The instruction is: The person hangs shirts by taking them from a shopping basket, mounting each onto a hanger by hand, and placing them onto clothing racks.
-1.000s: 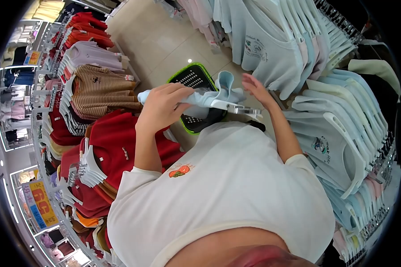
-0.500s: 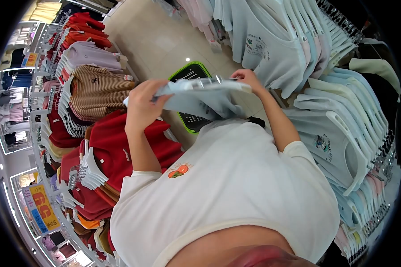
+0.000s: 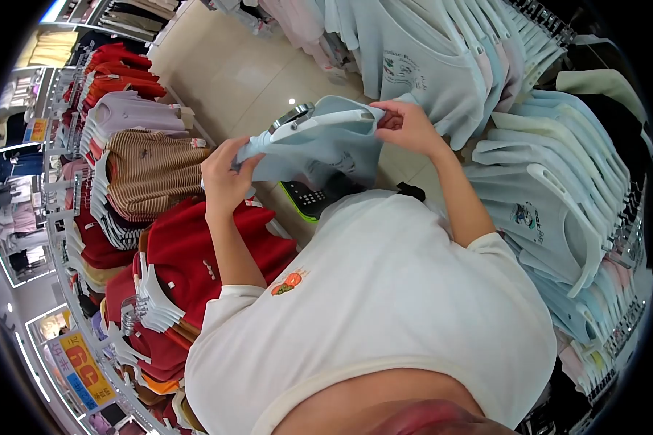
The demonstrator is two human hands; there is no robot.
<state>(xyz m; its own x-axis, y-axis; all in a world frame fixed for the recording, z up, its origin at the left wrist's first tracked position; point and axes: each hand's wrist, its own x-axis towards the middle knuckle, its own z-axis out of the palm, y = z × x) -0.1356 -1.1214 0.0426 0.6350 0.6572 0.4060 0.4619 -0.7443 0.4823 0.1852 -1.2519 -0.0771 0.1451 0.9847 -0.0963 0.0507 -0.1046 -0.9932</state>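
Shirt (image 3: 290,163) on white hanger (image 3: 335,120), between left hand (image 3: 225,177) and right hand (image 3: 415,129).
The left curls closed around one end; the right pinches the other.

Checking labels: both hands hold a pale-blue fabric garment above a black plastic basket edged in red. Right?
The edging is wrong: the head view shows the black plastic basket edged in lime green. The left hand and right hand hold the pale-blue fabric garment.
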